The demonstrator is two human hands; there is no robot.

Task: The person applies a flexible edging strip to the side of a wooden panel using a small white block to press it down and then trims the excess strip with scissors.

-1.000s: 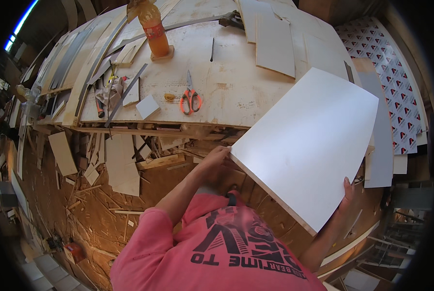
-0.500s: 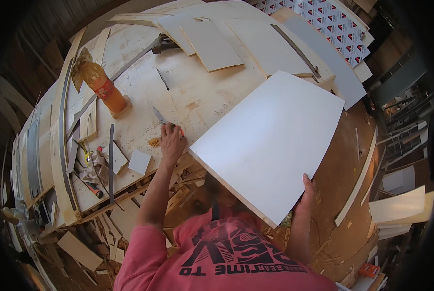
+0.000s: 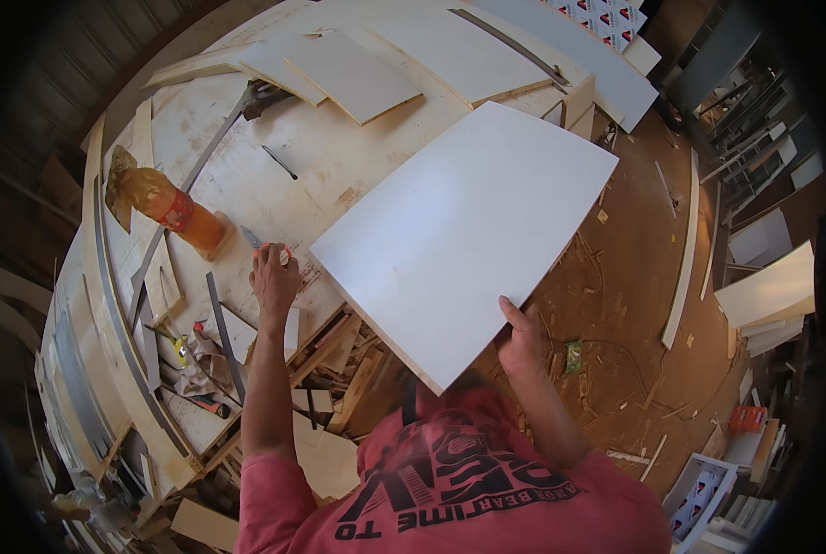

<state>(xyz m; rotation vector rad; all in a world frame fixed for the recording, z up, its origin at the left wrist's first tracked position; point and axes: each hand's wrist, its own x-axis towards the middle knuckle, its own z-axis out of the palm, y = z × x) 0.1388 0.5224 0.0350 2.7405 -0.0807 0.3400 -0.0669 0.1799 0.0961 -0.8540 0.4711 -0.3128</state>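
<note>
A large white board (image 3: pixel 473 235) with a raw brown edge is tilted in front of me, over the near side of the workbench. My right hand (image 3: pixel 521 340) grips its right edge, thumb on the white face and fingers hidden underneath. Left of the board, my left hand (image 3: pixel 275 279) is closed around an orange-handled tool with a pointed metal blade (image 3: pixel 252 238), low over the bench top. Its fingers partly cover the handle, so the exact kind of tool is unclear. Farther left stands a bottle of orange drink (image 3: pixel 175 214).
The wooden workbench (image 3: pixel 325 157) carries several loose panels (image 3: pixel 356 76), a thin dark stick (image 3: pixel 280 162) and dark strips. Near its left corner lie a crumpled cloth (image 3: pixel 203 365) and an orange-and-black tool (image 3: pixel 212 404). Offcuts litter the brown floor (image 3: pixel 607 295); more boards (image 3: pixel 768 286) stand at right.
The board has shifted left and toward me along with my right hand. My view has turned, so the bench and bottle sit farther left. The left hand keeps hold of the pointed tool.
</note>
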